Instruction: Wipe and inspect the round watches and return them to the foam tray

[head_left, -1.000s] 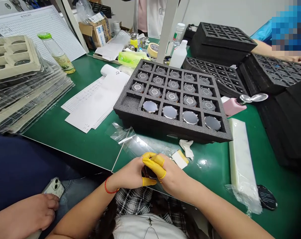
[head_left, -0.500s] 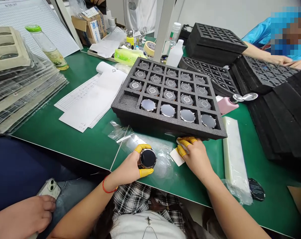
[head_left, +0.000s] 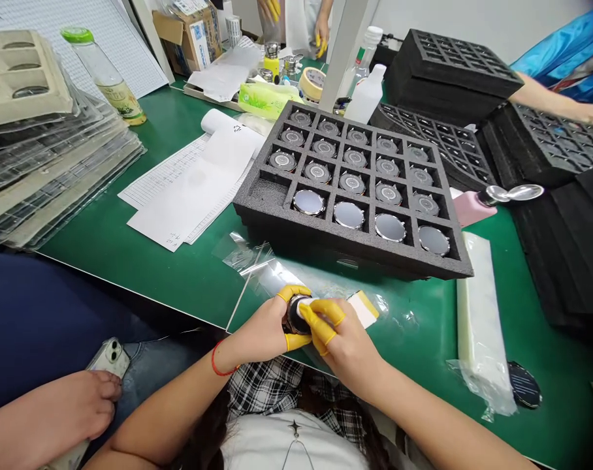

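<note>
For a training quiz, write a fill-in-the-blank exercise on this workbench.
The left hand grips a round watch and wears a ____ string bracelet. The fingers of the right hand wear ____ finger cots. The black foam tray has ____ empty compartment.

Missing words: red; yellow; one.

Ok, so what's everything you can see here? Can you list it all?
watches: 19, silver, in the foam tray
foam tray: 1, black, middle
stacked trays: several, black, right
bottle: 1, clear with green cap, back left
papers: several, white, left of the foam tray
phone: 1, white, by another person's hand, lower left
left hand: 1, yellow finger cots, holding a watch
right hand: 1, yellow finger cots, touching that watch
</note>
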`<action>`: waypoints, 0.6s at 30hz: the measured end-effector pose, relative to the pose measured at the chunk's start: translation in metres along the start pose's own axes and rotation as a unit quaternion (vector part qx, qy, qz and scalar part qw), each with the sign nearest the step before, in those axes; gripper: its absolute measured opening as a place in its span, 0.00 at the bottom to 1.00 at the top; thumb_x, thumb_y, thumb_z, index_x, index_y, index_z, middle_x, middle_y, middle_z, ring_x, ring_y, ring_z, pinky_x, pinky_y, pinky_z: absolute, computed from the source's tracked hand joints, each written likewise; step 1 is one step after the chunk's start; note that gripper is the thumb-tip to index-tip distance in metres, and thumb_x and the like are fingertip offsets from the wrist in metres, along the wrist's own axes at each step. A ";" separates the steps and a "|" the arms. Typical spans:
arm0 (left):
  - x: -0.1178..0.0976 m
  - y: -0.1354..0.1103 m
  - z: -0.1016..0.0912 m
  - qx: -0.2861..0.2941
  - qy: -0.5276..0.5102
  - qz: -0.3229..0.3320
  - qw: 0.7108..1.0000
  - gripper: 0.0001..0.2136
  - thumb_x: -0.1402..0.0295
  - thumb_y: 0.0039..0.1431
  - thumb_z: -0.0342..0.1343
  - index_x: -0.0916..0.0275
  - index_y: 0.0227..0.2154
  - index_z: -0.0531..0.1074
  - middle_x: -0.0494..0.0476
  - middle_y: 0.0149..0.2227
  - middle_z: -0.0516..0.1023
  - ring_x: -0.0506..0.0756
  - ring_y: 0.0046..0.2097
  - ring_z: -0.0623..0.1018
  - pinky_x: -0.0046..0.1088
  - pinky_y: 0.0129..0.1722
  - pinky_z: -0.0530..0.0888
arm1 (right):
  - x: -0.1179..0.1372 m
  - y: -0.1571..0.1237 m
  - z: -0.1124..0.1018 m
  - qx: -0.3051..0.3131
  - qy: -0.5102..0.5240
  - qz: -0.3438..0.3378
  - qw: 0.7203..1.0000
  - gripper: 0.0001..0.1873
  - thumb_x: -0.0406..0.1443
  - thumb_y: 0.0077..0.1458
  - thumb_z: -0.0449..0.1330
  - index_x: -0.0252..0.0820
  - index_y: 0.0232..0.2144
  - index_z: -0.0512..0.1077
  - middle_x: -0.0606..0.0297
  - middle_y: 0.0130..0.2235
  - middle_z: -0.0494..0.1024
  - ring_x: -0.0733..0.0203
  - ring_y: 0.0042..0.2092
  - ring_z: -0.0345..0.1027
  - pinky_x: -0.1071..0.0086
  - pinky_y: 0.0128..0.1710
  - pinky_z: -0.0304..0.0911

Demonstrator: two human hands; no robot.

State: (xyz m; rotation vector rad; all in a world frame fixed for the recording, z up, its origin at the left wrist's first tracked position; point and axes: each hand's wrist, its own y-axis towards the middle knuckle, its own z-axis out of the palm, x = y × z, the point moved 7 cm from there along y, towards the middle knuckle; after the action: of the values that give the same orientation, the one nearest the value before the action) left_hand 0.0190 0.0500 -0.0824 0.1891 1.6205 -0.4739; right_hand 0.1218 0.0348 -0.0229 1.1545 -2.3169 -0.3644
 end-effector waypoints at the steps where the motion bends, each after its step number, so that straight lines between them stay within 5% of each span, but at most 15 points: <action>1: 0.001 0.000 0.000 0.002 -0.001 -0.004 1.000 0.26 0.73 0.50 0.62 0.58 0.52 0.61 0.54 0.42 0.72 0.55 0.41 0.74 0.31 0.41 0.73 | 0.004 -0.004 -0.001 -0.002 0.011 -0.014 1.000 0.18 0.27 0.62 0.51 0.40 0.53 0.65 0.55 0.40 0.75 0.55 0.39 0.64 0.61 0.36 0.68; 9: 0.001 0.001 0.001 0.009 0.006 -0.019 1.000 0.26 0.73 0.51 0.61 0.58 0.53 0.61 0.53 0.41 0.73 0.56 0.42 0.75 0.33 0.43 0.73 | -0.017 -0.004 -0.005 -0.006 -0.065 0.057 0.996 0.19 0.26 0.59 0.52 0.46 0.50 0.67 0.57 0.40 0.73 0.54 0.38 0.63 0.61 0.33 0.66; 18: -0.003 0.003 0.002 0.027 0.005 0.018 0.999 0.24 0.72 0.51 0.62 0.59 0.51 0.62 0.56 0.46 0.73 0.55 0.44 0.75 0.32 0.44 0.72 | -0.002 0.008 -0.001 0.045 0.031 -0.082 0.995 0.18 0.27 0.57 0.55 0.42 0.50 0.69 0.59 0.39 0.76 0.55 0.41 0.64 0.55 0.47 0.61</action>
State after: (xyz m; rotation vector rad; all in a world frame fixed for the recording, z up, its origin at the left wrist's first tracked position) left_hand 0.0227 0.0525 -0.0796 0.2605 1.6128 -0.4903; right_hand 0.1181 0.0406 -0.0191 1.3850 -2.2108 -0.2821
